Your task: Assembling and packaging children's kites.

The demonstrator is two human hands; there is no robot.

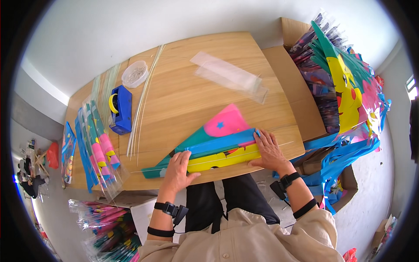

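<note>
A half-folded kite (209, 145) in green, pink, blue and yellow lies along the near edge of the table. My left hand (176, 171) presses on its left part, fingertips at the blue fold and thumb near the yellow strip. At the other end, my right hand (268, 152) grips the kite, with its fingers over the blue fold and its thumb low by the yellow edge. A thin pale rod (283, 143) runs along the kite and sticks out past my right hand. The kite's underside is hidden.
On the wooden table (183, 100) are a blue tape dispenser (122, 109), a tub of small pieces (135, 74), thin rods (145, 94), clear plastic sleeves (231, 76) and packed kites (97, 139). Right, a cardboard box (290, 83) holds heaped kites (349, 94); blue streamers (345, 159) hang below.
</note>
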